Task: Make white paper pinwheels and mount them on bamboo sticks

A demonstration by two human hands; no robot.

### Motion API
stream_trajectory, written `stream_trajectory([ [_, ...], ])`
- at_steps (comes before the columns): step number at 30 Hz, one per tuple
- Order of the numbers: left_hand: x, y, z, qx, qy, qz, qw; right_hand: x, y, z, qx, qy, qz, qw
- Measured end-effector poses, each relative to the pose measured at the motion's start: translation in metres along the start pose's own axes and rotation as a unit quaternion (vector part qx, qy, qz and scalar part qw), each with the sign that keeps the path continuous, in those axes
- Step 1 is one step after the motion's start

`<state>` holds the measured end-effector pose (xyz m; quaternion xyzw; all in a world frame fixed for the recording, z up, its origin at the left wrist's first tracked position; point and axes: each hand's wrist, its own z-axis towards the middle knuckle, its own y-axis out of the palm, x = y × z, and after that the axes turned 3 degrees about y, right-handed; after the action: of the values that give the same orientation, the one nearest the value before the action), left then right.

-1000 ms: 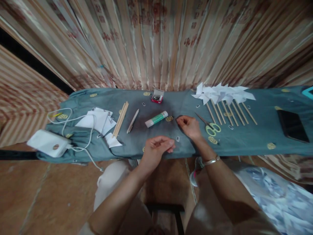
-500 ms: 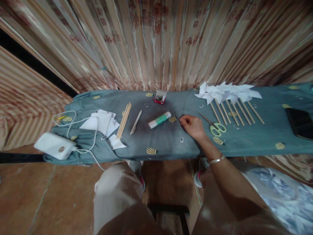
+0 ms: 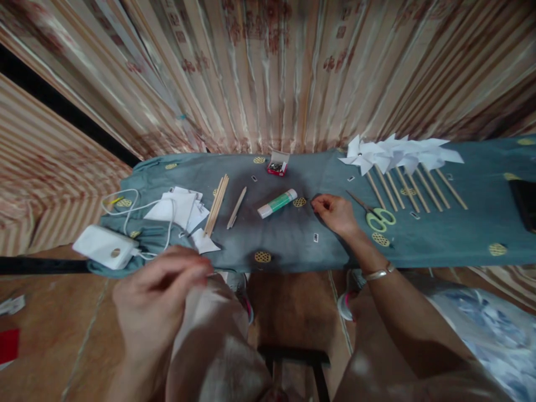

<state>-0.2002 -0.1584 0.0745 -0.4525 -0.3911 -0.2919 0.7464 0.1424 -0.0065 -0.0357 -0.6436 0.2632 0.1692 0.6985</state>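
Hovering left hand (image 3: 161,287): back in view after being out of frame half a second ago, blurred, near the table's close edge by the power bank (image 3: 104,245); fingers curled toward the thumb, and whether they hold anything cannot be told.
Right hand (image 3: 335,214): resting on the cloth as before, fingertips drawn together; anything between them is hidden. A silver bracelet (image 3: 379,273) circles the wrist.
Glue stick (image 3: 277,204): lying between the hands, nearer the right; its green label is too small to read.
Scissors (image 3: 373,211): green-handled, just beside the right hand.
Pinwheels (image 3: 402,153): white paper, overlapping in a row beyond the scissors, on wooden sticks.
Pin box (image 3: 277,167): small, red, open, behind the glue stick.
Loose sticks (image 3: 216,204): bundled, near ends on white paper pieces (image 3: 178,207).
Cloth (image 3: 288,229): grey-green, with yellow pineapples and tiny illegible printed tags.
Room: striped, flowered curtains (image 3: 268,72) behind; brown tiled floor (image 3: 54,329), a red object (image 3: 8,346) newly visible at left.
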Motion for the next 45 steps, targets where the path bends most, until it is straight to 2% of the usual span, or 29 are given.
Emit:
stream_trajectory([
  [2, -0.018, 0.023, 0.055, 0.046, 0.004, -0.012, 0.999, 0.0, 0.0, 0.0, 0.002, -0.001, -0.001, 1.0],
  [4, -0.046, 0.032, 0.096, 0.028, -0.008, 0.042, 0.999, 0.0, 0.0, 0.0, 0.004, -0.002, -0.002, 1.0],
  [6, -0.073, 0.029, 0.119, -0.027, 0.011, 0.175, 0.984, 0.0, 0.001, 0.0, 0.003, -0.002, -0.006, 1.0],
  [8, -0.095, 0.024, 0.128, -0.071, 0.051, 0.287, 0.954, 0.0, 0.001, 0.0, 0.001, -0.003, -0.009, 1.0],
  [11, -0.111, 0.023, 0.132, -0.101, 0.098, 0.344, 0.928, 0.001, 0.001, 0.0, -0.002, -0.001, -0.01, 1.0],
  [15, -0.116, 0.028, 0.134, -0.116, 0.085, 0.359, 0.922, 0.001, 0.0, 0.001, -0.003, -0.01, -0.009, 1.0],
  [20, -0.108, 0.029, 0.133, -0.134, 0.066, 0.393, 0.907, 0.0, 0.0, 0.002, -0.007, -0.008, -0.011, 1.0],
  [26, -0.094, 0.029, 0.129, -0.165, 0.075, 0.457, 0.871, -0.003, -0.003, 0.002, -0.017, 0.0, -0.019, 1.0],
  [31, -0.088, 0.03, 0.13, -0.167, 0.076, 0.52, 0.834, -0.005, -0.004, 0.001, -0.012, 0.003, -0.025, 1.0],
  [40, -0.086, 0.033, 0.13, -0.144, 0.081, 0.507, 0.846, -0.005, -0.004, 0.001, -0.017, 0.001, -0.033, 0.999],
  [45, -0.09, 0.041, 0.129, -0.128, 0.072, 0.497, 0.855, -0.002, -0.001, 0.002, -0.006, -0.016, -0.031, 0.999],
])
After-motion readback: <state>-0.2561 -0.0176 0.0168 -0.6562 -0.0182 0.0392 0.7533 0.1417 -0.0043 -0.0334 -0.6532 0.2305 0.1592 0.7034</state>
